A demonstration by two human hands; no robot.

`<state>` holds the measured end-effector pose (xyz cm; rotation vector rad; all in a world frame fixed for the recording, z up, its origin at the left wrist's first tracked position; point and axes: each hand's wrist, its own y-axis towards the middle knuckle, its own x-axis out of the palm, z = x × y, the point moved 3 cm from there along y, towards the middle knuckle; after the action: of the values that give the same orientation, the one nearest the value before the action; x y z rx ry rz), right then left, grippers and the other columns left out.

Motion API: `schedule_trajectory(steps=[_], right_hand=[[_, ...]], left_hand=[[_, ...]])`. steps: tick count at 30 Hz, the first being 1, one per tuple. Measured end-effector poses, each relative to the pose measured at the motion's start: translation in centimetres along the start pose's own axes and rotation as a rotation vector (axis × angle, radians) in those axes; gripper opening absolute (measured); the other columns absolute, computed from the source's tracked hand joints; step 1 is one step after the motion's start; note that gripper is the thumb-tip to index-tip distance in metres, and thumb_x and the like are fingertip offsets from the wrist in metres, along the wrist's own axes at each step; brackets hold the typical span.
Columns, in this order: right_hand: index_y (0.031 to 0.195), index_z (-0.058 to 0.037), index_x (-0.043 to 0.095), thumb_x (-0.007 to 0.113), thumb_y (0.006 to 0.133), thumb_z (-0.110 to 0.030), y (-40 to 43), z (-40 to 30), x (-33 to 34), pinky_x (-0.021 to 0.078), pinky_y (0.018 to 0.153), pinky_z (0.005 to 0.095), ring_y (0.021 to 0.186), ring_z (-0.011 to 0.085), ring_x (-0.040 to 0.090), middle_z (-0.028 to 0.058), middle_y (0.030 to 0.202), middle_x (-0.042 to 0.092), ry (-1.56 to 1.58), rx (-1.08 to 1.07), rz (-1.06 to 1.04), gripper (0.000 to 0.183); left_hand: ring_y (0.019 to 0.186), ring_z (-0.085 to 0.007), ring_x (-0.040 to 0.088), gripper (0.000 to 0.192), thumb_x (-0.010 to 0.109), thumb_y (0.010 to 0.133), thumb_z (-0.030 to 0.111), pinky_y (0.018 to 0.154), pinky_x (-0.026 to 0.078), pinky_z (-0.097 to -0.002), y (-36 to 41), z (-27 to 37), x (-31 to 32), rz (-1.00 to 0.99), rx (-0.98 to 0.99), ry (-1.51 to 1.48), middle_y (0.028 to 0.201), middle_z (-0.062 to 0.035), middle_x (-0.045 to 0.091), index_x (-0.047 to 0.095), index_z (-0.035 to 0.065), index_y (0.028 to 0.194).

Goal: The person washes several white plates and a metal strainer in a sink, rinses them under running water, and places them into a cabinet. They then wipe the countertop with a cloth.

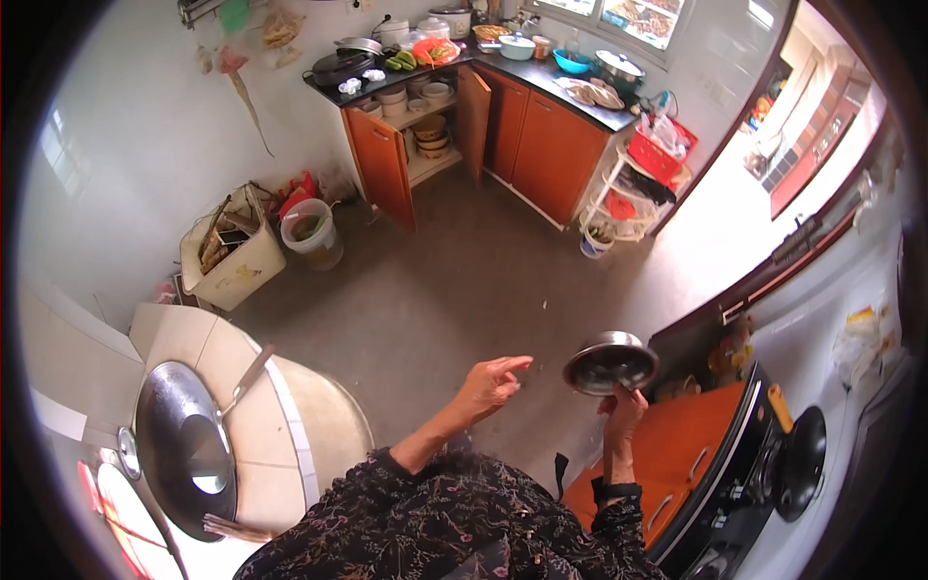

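Note:
My right hand (624,415) grips the near rim of a metal bowl (611,365), its shiny inside partly in view, held above the floor at the lower right. Left of the bowl, my left hand (491,388) is raised with the index finger stretched out and the other fingers loosely bent. Nothing shows in it, and it does not touch the bowl. Both arms come out of dark floral sleeves.
A large wok (185,449) sits in the tiled stove at left. A gas hob (747,493) with a black pan (803,464) stands at right. Ahead are open cabinet doors (384,163), a water bucket (312,235), a wood-filled bin (243,279) and a shelf rack (616,190) near the doorway.

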<state>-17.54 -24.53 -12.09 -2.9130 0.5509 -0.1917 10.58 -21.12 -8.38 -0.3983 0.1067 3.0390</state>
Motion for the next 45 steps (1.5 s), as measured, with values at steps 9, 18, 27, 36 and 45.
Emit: schedule_trajectory(steps=[9,18,27,36,45], right_hand=[[0.078,-0.0068,0.058,0.061,0.078,-0.009,13.3,7.5,3.2,0.0390,0.037,0.0292,0.047,0.0167,0.052,0.0072,0.064,0.059,0.049,0.552,0.206,0.004],[0.078,-0.0022,0.059,0.058,0.079,-0.007,30.6,9.3,20.0,0.0410,0.036,0.0259,0.045,0.0143,0.053,0.0071,0.062,0.058,-0.115,0.587,-0.071,0.006],[0.071,0.0050,0.060,0.060,0.075,-0.009,41.7,7.1,42.0,0.0431,0.036,0.0270,0.044,0.0146,0.054,0.0125,0.061,0.061,-0.275,0.618,-0.509,0.015],[0.067,0.0060,0.063,0.062,0.072,-0.014,48.4,8.3,60.9,0.0451,0.041,0.0280,0.047,0.0173,0.056,0.0124,0.060,0.061,-0.434,0.484,-0.761,0.021],[0.064,0.0040,0.059,0.062,0.073,-0.016,56.5,6.5,77.7,0.0466,0.043,0.0293,0.048,0.0181,0.056,0.0124,0.059,0.061,-0.556,0.437,-0.702,0.022]], left_hand=[[0.067,-0.0142,0.065,0.034,0.060,0.082,0.007,0.057,0.053,-0.0225,5.6,-9.5,-11.1,0.250,-0.538,-0.446,0.093,-0.0118,0.068,0.059,-0.0065,0.113],[0.067,-0.0184,0.067,0.033,0.062,0.084,0.007,0.059,0.057,-0.0254,16.5,-14.0,-17.3,0.558,-0.619,-0.538,0.094,-0.0162,0.066,0.056,-0.0092,0.112],[0.066,-0.0239,0.067,0.039,0.064,0.083,0.007,0.057,0.058,-0.0296,29.9,-12.1,-24.9,0.806,-0.515,-0.584,0.095,-0.0190,0.064,0.052,-0.0109,0.116],[0.066,-0.0268,0.067,0.037,0.065,0.083,0.007,0.058,0.057,-0.0333,38.6,-19.8,-33.9,0.928,-0.600,-0.710,0.094,-0.0199,0.064,0.053,-0.0103,0.113],[0.065,-0.0261,0.067,0.038,0.065,0.083,0.008,0.058,0.057,-0.0325,47.4,-22.3,-45.2,0.953,-0.600,-0.753,0.094,-0.0189,0.064,0.052,-0.0102,0.114]])
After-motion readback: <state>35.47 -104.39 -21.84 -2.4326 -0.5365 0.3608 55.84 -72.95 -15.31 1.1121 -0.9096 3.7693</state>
